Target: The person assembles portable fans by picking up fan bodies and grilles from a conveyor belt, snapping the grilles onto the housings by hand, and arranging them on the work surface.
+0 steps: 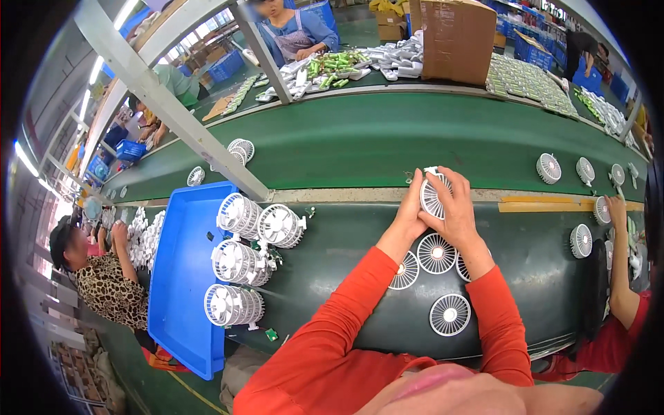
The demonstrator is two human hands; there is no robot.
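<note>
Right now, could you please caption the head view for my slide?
Left hand and right hand hold a round white fan part near white grilles.

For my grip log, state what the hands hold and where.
The left hand and right hand hold a white fan head between them, by its outer edge.

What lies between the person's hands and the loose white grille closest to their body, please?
In the head view, another white grille lies there, flanked by a left grille and a right grille, both partly hidden.
</note>
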